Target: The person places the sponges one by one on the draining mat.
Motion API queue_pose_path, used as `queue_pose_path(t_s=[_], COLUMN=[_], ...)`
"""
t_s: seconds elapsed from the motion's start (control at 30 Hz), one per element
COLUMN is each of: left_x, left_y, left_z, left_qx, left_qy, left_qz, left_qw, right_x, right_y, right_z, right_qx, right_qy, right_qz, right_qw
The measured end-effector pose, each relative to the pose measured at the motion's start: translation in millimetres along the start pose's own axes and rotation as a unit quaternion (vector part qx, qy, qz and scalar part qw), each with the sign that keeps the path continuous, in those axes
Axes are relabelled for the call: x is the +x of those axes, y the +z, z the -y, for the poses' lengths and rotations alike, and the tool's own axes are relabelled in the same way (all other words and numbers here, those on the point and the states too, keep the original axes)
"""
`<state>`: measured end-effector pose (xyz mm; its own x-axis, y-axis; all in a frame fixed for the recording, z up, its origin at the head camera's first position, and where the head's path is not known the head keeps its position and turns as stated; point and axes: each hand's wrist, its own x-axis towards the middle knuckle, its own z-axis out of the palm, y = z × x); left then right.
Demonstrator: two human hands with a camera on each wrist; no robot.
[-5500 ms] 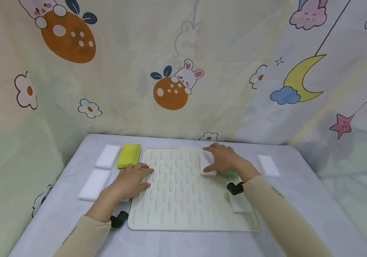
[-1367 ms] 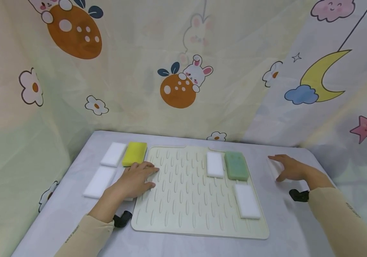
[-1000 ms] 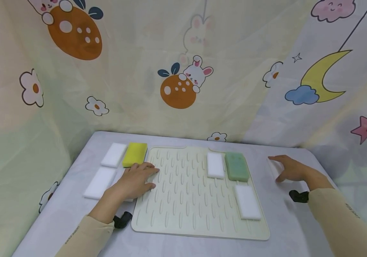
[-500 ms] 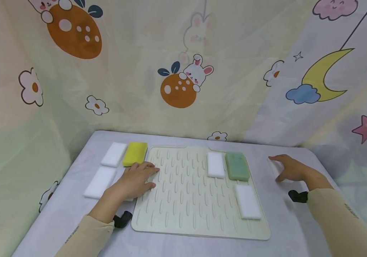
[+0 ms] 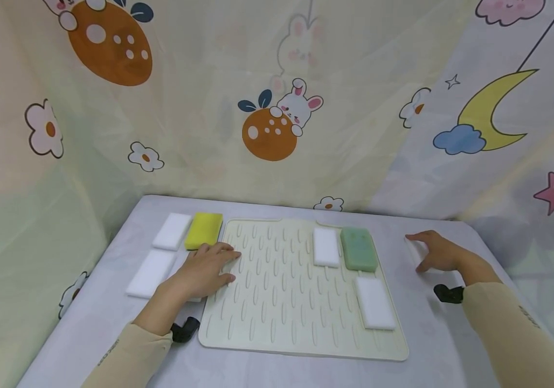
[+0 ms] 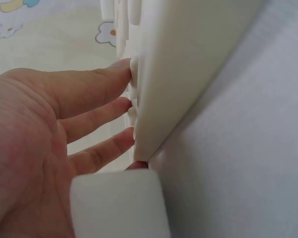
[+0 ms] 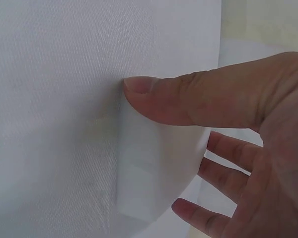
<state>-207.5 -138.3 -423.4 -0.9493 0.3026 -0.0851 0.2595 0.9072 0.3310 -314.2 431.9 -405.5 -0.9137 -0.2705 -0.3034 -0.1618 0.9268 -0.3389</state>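
My left hand (image 5: 206, 272) lies spread over the left edge of a cream drying mat (image 5: 282, 291) with raised ridges; in the left wrist view its fingertips touch the ridged side. To the right of the mat, my right hand (image 5: 439, 253) spans a white sponge (image 7: 149, 163) on the table, thumb at one end; its index finger is hidden in the right wrist view. On the mat's right part lie a small white sponge (image 5: 325, 247), a green sponge (image 5: 358, 249) and a larger white sponge (image 5: 375, 303).
Left of the mat are a yellow sponge (image 5: 203, 230) and white sponges (image 5: 172, 231), one partly covered by my left arm. All stand on a white cloth-covered table (image 5: 432, 334). A printed fabric curtain (image 5: 199, 134) rises behind and at the sides.
Since the oldest frame, my right hand has left the small white sponge on the mat and moved right to the white sponge on the table. Over the last second both hands stay put.
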Motion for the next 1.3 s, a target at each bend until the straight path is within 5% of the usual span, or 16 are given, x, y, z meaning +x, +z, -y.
queue_pose_path(t_s=[1.3], left_x=[-3.4], left_y=[-1.8], left_z=[-0.6], left_qx=[-0.003], left_qy=[0.005], left_qz=[-0.004], left_qw=[1.0], right_x=[-13.7], right_y=[-6.9], right_z=[1.6], right_qx=[0.008], right_qy=[-0.007], right_qz=[-0.005], right_qw=[0.9999])
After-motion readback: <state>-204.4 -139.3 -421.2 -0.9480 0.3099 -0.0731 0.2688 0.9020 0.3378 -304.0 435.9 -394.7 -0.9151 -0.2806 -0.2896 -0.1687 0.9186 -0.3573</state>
